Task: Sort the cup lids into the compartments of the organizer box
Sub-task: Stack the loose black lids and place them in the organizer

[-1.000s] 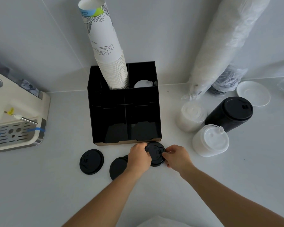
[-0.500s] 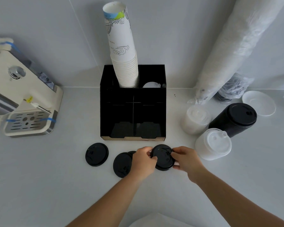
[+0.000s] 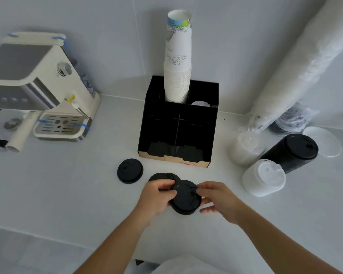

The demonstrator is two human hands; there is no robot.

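1. Both hands are drawing the black lid stack back toward the body, farther from the organizer box than a second ago
2. Left hand is pinching the stack's left rim; right hand is grasping its right rim, fingers curled around the edge
3. Stack is hovering just above the counter, near two overlapping loose lids; a single lid is lying well apart to the left
4. Risk: loosening the two-sided pinch is likely to let the nested lids slide apart and scatter; swinging toward the box is risking a knock against the tall paper cup stack
5. Lids are looking matte black, round, with raised rims and moulded sip holes
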